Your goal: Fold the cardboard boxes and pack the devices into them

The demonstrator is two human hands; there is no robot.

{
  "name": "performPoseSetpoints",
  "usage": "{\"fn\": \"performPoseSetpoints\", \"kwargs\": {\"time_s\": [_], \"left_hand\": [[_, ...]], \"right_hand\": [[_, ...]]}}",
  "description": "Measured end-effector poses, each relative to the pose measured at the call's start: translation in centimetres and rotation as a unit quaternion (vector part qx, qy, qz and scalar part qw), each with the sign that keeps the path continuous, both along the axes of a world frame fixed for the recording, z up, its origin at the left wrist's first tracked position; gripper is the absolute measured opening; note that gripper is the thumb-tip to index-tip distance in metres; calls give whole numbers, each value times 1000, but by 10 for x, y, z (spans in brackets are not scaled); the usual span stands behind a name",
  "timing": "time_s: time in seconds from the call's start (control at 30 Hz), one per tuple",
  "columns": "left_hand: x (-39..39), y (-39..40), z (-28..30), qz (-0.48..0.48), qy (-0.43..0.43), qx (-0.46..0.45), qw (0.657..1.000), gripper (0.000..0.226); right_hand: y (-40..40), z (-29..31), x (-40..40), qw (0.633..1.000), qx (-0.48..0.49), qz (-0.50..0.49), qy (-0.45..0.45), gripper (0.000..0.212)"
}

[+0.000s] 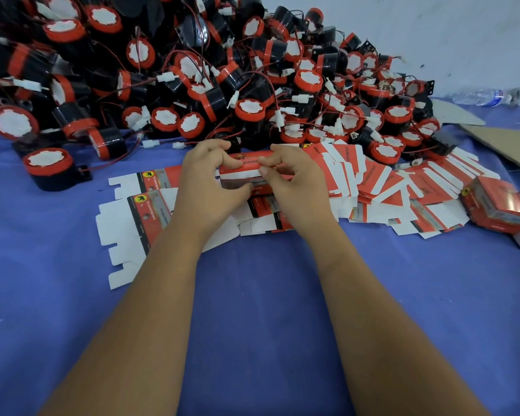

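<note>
Both hands pinch one flat box blank [246, 171], its long axis running crosswise: left hand [206, 178] at one end, right hand [291, 178] at the other.

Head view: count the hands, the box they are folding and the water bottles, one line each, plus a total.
Hands: 2, left hand and right hand
Box being folded: 1
Water bottle: 1
Total: 4
</note>
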State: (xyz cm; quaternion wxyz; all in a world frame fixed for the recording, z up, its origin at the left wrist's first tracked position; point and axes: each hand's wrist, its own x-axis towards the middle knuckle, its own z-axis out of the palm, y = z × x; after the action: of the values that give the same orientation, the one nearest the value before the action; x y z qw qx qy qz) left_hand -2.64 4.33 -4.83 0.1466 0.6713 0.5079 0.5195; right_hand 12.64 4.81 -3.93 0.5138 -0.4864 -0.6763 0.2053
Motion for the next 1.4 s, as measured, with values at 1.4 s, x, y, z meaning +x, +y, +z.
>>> {"fn": "performPoseSetpoints", "kwargs": {"time_s": [1.4], "left_hand": [[39, -16, 6, -57, 160, 17, 985, 31]], "right_hand": [[-21, 14, 129, 854, 18, -483, 193, 38]]}}
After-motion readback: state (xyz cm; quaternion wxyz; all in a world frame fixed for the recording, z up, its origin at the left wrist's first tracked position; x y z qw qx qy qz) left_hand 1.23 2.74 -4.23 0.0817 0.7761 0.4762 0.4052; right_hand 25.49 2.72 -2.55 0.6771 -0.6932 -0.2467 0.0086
